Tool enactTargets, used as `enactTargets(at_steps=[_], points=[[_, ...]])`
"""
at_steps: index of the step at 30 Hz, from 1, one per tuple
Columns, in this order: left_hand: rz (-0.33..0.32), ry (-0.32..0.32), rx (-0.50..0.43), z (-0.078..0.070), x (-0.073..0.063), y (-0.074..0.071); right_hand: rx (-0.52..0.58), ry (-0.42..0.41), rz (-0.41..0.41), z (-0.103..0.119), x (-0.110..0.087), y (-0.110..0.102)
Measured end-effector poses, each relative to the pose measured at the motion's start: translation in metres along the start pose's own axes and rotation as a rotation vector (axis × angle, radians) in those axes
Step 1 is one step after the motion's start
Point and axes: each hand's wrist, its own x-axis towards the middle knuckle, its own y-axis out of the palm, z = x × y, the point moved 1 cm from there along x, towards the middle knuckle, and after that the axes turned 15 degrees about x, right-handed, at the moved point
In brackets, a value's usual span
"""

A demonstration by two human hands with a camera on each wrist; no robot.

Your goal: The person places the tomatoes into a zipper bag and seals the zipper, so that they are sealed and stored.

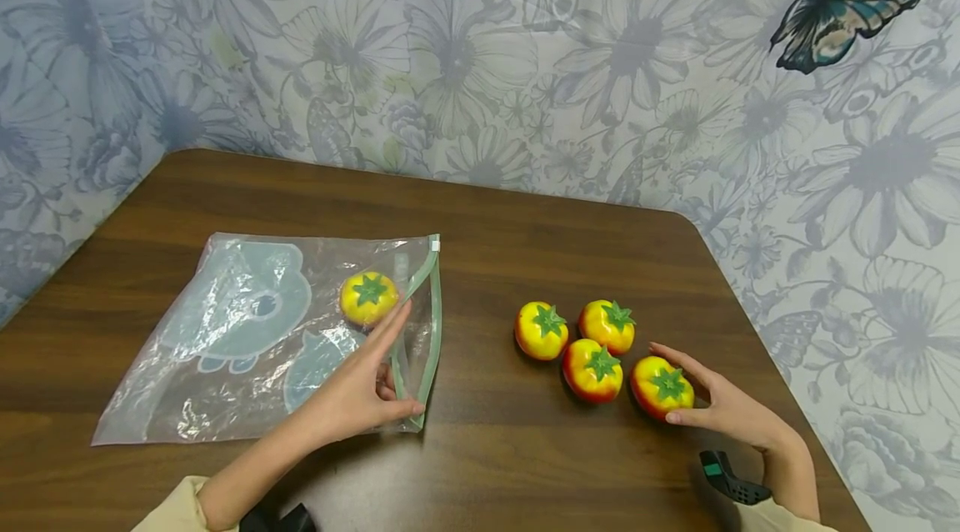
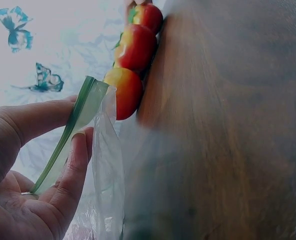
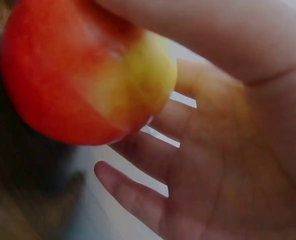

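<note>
A clear zip bag (image 1: 247, 407) with a green-edged mouth lies flat on the left. Inside it, near the mouth, is a yellow toy tomato (image 1: 366, 298) with a green star-shaped leaf. My left hand (image 1: 348, 394) holds the bag at its mouth, thumb at the lower part of the rim and a long finger reaching up along it. In the left wrist view the green zip strip (image 2: 70, 132) runs between the fingers. On the right, my right hand (image 1: 738, 411) grips a red-and-yellow toy tomato (image 1: 660, 390) between thumb and fingers; the tomato's red side (image 3: 63, 75) faces the right wrist camera.
Three more toy tomatoes (image 1: 592, 369) stand close together between the bag and my right hand. The brown wooden table (image 1: 480, 474) has a rounded far right corner. Behind it hangs a flower-and-butterfly patterned backdrop (image 1: 465, 73).
</note>
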Motion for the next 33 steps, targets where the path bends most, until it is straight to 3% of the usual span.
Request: enactTargets(at_steps=[12,20,33], points=[[-0.005,-0.001,0.022,-0.001,0.003,-0.004,0.011,0.026,-0.027,0.000,0.002,-0.004],[-0.003,0.011,0.028,-0.001,0.003,-0.003,0.031,-0.013,-0.113,-0.004,0.000,-0.008],[0.009,-0.003,0.021,-0.002,0.001,-0.001,0.074,-0.036,-0.164,0.007,0.002,-0.008]])
